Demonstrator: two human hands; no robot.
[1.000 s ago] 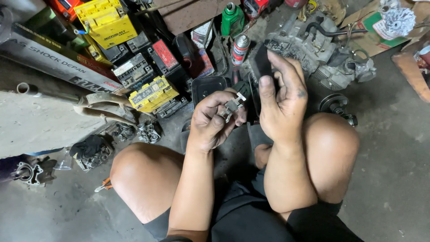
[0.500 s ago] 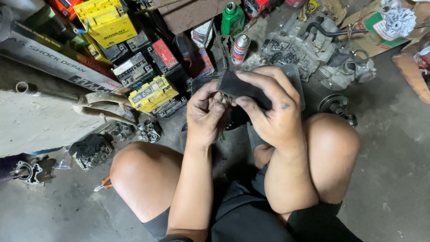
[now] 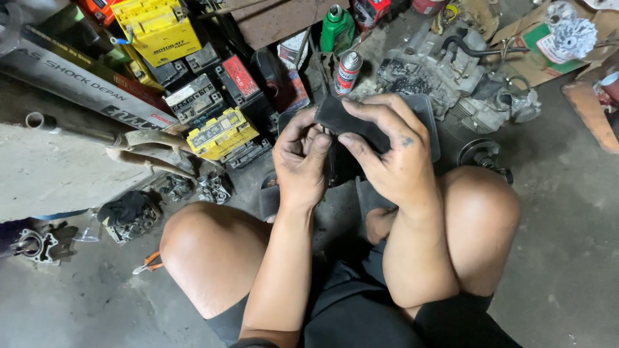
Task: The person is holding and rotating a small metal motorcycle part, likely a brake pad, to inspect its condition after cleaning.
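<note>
Little shifted: right hand (image 3: 387, 154) still grasping black rubber piece (image 3: 351, 122); left hand (image 3: 300, 161) fingers pinch beneath.

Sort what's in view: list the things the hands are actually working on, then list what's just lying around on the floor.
In hand:
left hand, pinching at the piece's edge
right hand, gripping it
dark flat piece, held between both hands

Lying about:
spray can
green bottle
yellow battery
engine block
orange-handled pliers
concrete floor
</note>
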